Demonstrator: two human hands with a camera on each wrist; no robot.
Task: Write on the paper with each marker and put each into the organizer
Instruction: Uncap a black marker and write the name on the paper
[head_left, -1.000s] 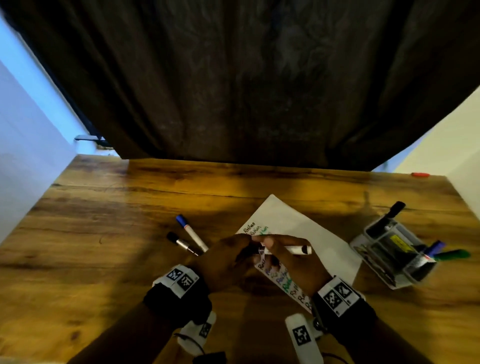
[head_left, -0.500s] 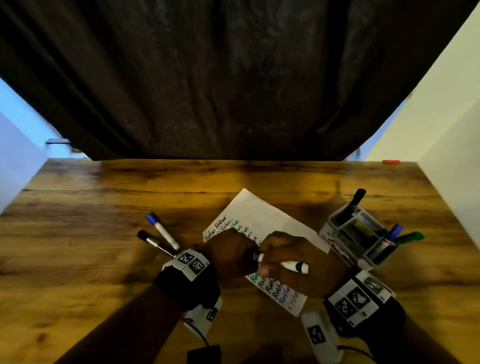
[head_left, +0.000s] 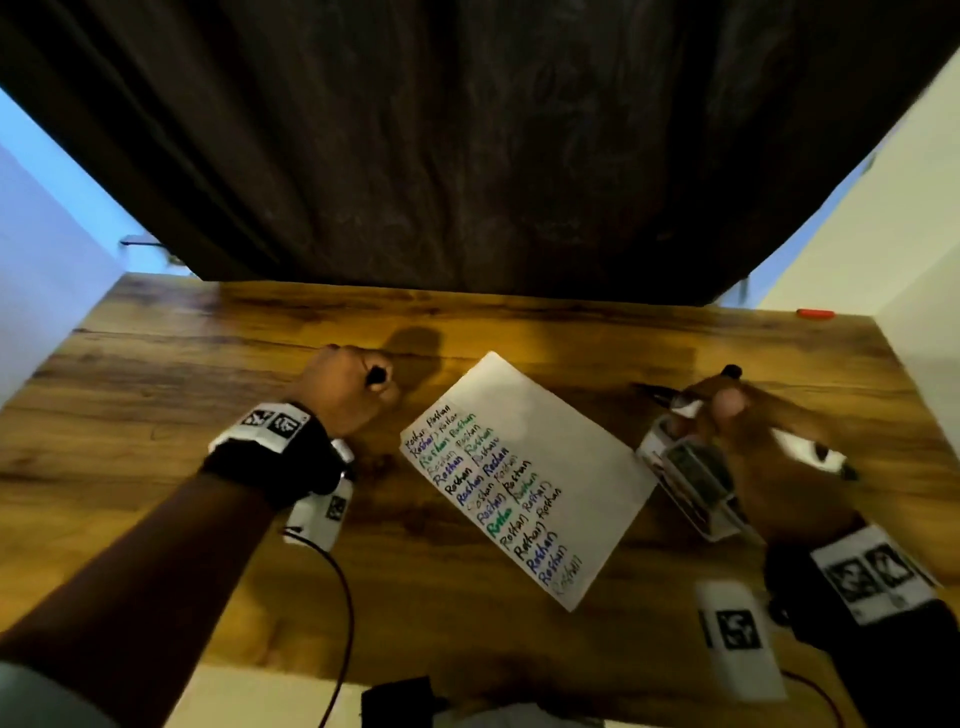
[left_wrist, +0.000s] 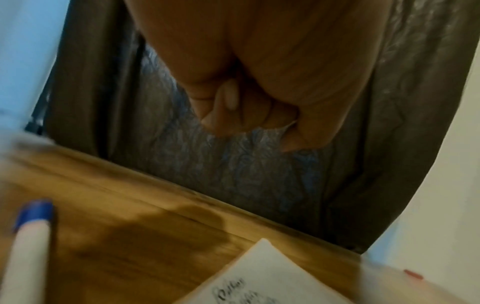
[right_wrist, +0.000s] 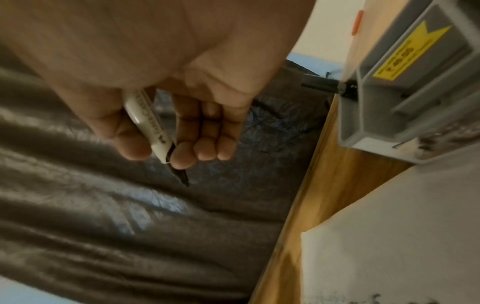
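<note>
The white paper (head_left: 566, 441), with several lines of coloured writing, lies mid-table. My right hand (head_left: 727, 410) pinches an uncapped white marker (head_left: 685, 408) above the grey organizer (head_left: 691, 478), its black tip pointing left. The right wrist view shows thumb and fingers of that hand (right_wrist: 161, 152) round the marker (right_wrist: 150, 125), beside the organizer (right_wrist: 405, 102). My left hand (head_left: 363, 384) is a fist left of the paper, gripping a black cap (head_left: 376, 375). In the left wrist view the left hand (left_wrist: 246, 107) is curled, above a blue-capped marker (left_wrist: 28, 236) lying on the table.
A black marker (head_left: 732, 371) stands in the organizer's far slot. A dark curtain (head_left: 467, 156) hangs behind the wooden table (head_left: 156, 395). A small red object (head_left: 815, 313) lies at the far right edge. A cable (head_left: 343, 613) runs from my left wrist.
My hands were together over the paper on one marker; they have come apart. The left went left with the cap, the right went right over the organizer with the bare marker.
</note>
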